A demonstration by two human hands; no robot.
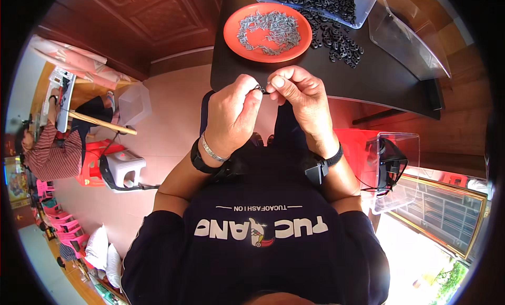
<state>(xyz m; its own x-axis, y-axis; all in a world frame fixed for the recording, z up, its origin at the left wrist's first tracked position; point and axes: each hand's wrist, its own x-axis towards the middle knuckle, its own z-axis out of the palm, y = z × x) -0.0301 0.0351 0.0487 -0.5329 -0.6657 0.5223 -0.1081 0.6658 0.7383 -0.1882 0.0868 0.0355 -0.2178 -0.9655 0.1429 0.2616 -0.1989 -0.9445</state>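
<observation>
Between thumb and forefinger, my left hand point(231, 115) pinches a small black ring-shaped part point(260, 88). Close beside it, my right hand point(306, 98) is closed at the fingertips on a tiny silvery piece point(269, 83); it looks like a screw, but most of it is hidden. Both hands are held in front of my body at the near edge of the black table point(379, 78). Just beyond them lies an orange-red plate point(230, 34) with many thin silvery screws point(281, 31) spread in it.
Loose black parts point(342, 44) lie right of the plate, below a clear plastic box point(363, 18) full of them. A clear lid point(402, 39) leans at the table's right. Another clear bin point(397, 200) holds a black device at right. Far left, another person point(52, 152) sits working.
</observation>
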